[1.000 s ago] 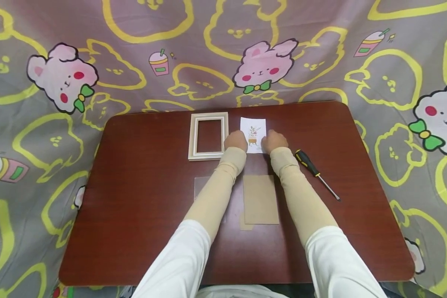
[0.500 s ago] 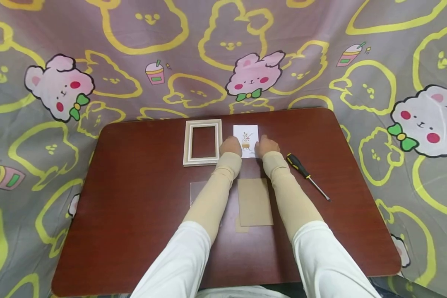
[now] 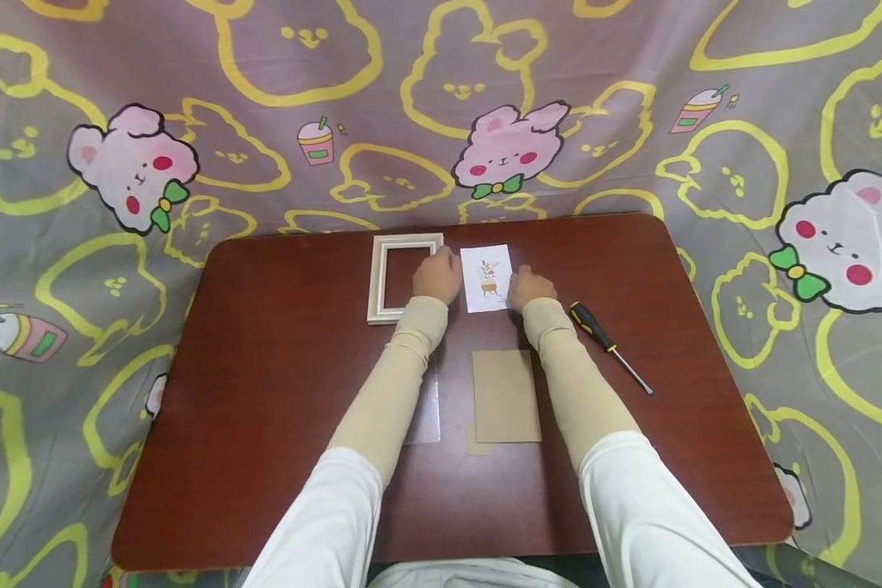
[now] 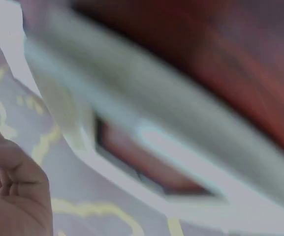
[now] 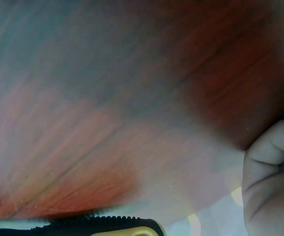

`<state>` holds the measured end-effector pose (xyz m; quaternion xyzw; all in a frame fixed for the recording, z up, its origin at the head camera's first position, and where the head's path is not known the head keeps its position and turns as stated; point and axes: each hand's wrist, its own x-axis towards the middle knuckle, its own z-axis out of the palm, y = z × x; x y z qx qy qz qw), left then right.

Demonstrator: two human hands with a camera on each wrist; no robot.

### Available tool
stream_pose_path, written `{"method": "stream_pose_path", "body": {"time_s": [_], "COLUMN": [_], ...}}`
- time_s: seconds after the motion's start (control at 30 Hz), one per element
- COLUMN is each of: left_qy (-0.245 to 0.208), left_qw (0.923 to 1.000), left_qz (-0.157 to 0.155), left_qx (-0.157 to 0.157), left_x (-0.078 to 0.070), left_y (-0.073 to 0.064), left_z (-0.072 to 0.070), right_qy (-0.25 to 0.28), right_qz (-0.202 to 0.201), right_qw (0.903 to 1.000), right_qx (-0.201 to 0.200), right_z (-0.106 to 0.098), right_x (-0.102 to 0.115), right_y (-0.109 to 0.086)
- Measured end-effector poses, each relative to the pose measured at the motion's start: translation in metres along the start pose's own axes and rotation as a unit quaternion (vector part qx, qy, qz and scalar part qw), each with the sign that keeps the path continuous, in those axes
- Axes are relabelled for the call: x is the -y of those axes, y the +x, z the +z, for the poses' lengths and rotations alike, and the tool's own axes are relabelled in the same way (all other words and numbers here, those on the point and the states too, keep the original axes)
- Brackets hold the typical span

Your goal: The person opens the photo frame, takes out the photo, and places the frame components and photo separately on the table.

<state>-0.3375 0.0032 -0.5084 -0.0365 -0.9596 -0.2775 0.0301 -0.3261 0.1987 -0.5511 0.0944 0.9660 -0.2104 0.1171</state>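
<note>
A white card with a printed potted plant (image 3: 487,278) lies near the back of the table, turned slightly. At its right edge my right hand (image 3: 533,289) pinches it. My left hand (image 3: 437,276) is apart from the card, over the right side of the cream picture frame (image 3: 377,282), and hides part of that side. Loosely curled fingers (image 4: 14,167) of the left hand show in the left wrist view, with the blurred frame beside them. In the right wrist view, part of my right hand (image 5: 269,182) shows at the right edge; its fingertips are out of sight.
A black and yellow screwdriver (image 3: 610,347) lies right of my right forearm. Between the forearms is a brown backing board (image 3: 505,396) over a smaller tan piece (image 3: 478,445). A clear sheet (image 3: 428,408) is partly under my left forearm. A patterned curtain (image 3: 397,106) hangs behind the table.
My left hand has left the card's left edge and moved left over the picture frame's right side. The card has turned slightly. My right hand stays at the card's right edge.
</note>
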Motion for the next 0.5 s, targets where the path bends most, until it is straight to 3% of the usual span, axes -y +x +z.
{"method": "stream_pose_path", "body": {"time_s": [0.13, 0.27, 0.37, 0.5], "left_qy": [0.036, 0.098, 0.110, 0.112], "left_qw": [0.9974, 0.9878, 0.9858, 0.9856], "left_qz": [0.059, 0.120, 0.127, 0.123], "left_qx": [-0.020, -0.020, -0.007, 0.031], "left_x": [0.032, 0.063, 0.079, 0.084], "left_y": [0.012, 0.017, 0.014, 0.009], "left_z": [-0.025, -0.043, -0.052, -0.056], "right_qy": [0.015, 0.047, 0.080, 0.115], "right_qz": [-0.003, -0.015, -0.030, -0.054], "right_qw": [0.9998, 0.9987, 0.9963, 0.9912], "right_qx": [0.014, 0.015, 0.004, -0.035], "right_z": [-0.003, -0.005, -0.003, -0.003], "right_x": [-0.001, -0.008, -0.012, -0.017], "right_y": [0.002, -0.002, -0.008, -0.018]}}
